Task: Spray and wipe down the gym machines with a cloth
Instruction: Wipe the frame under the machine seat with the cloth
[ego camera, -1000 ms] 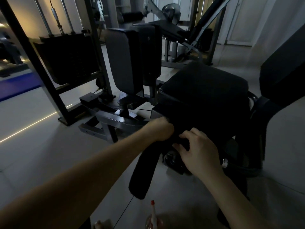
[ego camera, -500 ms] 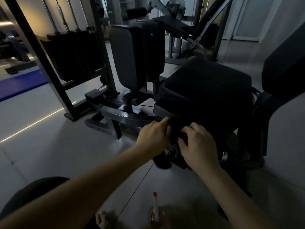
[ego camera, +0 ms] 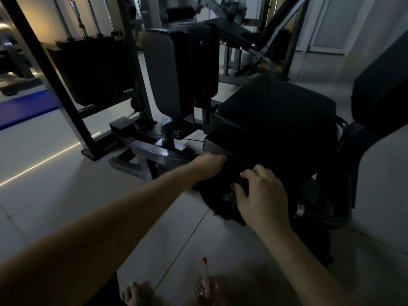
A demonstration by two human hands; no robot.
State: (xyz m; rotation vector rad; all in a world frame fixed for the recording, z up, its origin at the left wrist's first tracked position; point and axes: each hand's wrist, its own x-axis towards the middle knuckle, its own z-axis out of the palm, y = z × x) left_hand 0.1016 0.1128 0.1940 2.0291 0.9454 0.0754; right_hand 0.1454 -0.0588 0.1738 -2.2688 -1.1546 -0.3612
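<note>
Left hand [ego camera: 209, 167] and right hand [ego camera: 261, 195], fingers curled into dark fuzzy cloth [ego camera: 217, 207], under black padded machine seat [ego camera: 276, 115].

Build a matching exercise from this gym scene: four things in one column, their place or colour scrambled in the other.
1. bottle
2. cloth
3. weight stack
4. mat

A. blue, far left on the floor
B. dark, bunched below the front of the seat
C. red-tipped, standing on the tiles nearest the camera
D. black, in the frame at back left

Pairs: 1-C; 2-B; 3-D; 4-A
</note>
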